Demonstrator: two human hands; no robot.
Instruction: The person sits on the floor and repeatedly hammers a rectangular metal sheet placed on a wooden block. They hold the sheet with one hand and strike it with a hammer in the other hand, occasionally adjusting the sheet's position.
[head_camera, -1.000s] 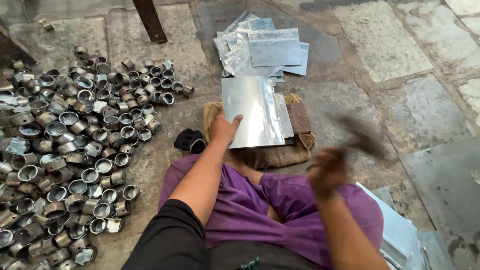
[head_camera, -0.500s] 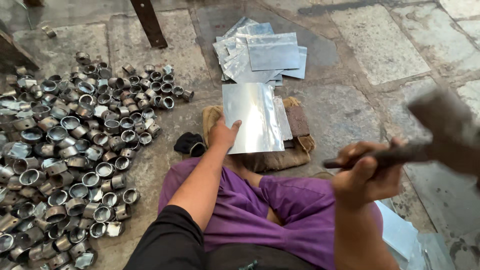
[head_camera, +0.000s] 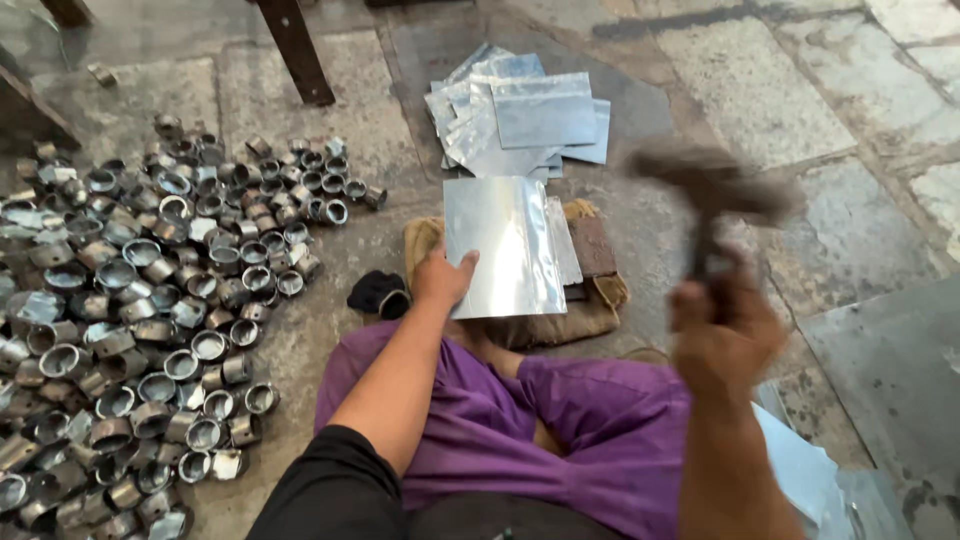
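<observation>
Left hand (head_camera: 443, 278) presses flat on a shiny metal sheet (head_camera: 503, 245), steadying it on a cloth-wrapped block (head_camera: 590, 300) on the stone floor (head_camera: 850, 240); right hand (head_camera: 728, 335), blurred, clenches a raised hammer (head_camera: 712, 192); metal rings (head_camera: 150, 300) heaped at left.

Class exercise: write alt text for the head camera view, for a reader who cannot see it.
A seated person's left hand presses a shiny metal sheet flat on a sack-covered block, while the right hand grips a motion-blurred hammer. Small metal rings cover the stone floor to the left; more sheets lie stacked beyond.
</observation>
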